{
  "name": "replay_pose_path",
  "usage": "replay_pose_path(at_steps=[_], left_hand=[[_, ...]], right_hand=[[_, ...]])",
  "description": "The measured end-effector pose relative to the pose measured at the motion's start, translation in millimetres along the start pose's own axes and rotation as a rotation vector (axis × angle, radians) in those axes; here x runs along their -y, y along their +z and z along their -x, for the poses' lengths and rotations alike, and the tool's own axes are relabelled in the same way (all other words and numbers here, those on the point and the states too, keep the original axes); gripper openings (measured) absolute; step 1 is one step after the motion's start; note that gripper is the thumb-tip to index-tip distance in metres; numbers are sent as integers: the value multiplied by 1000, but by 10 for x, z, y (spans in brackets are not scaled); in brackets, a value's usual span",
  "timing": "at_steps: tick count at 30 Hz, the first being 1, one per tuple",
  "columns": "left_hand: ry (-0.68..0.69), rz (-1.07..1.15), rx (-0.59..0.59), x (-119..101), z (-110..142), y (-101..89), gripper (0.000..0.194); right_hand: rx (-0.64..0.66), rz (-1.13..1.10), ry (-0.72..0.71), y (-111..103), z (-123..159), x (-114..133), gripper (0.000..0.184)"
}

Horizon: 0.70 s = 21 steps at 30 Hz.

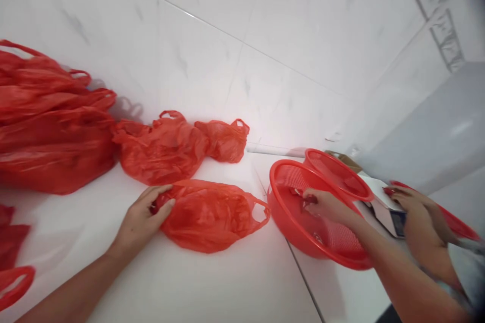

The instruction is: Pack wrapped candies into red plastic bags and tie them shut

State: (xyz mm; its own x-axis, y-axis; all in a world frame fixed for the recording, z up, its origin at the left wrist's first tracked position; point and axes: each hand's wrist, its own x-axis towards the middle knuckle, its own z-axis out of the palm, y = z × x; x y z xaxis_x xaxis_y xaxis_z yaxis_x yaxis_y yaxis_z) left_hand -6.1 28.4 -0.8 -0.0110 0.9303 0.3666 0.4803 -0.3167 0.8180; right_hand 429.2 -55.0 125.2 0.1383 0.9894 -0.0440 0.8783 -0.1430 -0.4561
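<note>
My left hand (142,217) grips the near-left end of a red plastic bag (212,217), which lies flattened on the white surface with its handle loop pointing right. Some darker red shows between thumb and fingers there. My right hand (328,205) reaches into a red mesh basket (290,174), its fingers closed around a small dark red thing (309,201) that is too blurred to name. A few other small items lie in the bottom of that basket, partly hidden by my forearm.
Several filled red bags (56,146) line the tiled wall at left. A second red basket (337,171) stands behind the first. At right, another person's hands (417,207) hold something red near a white box (386,207).
</note>
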Motion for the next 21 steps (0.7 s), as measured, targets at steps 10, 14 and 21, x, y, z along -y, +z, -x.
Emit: replay_pose_path(at_steps=[10, 14, 21], left_hand=[[37, 33, 9, -43, 16, -19, 37], [60, 37, 7, -39, 16, -25, 35], [49, 39, 11, -26, 22, -21, 38]], right_hand=[[-1, -54, -458, 296, 96, 1455, 7], [150, -24, -606, 788, -40, 1711, 20], [167, 29, -497, 945, -208, 1687, 48]])
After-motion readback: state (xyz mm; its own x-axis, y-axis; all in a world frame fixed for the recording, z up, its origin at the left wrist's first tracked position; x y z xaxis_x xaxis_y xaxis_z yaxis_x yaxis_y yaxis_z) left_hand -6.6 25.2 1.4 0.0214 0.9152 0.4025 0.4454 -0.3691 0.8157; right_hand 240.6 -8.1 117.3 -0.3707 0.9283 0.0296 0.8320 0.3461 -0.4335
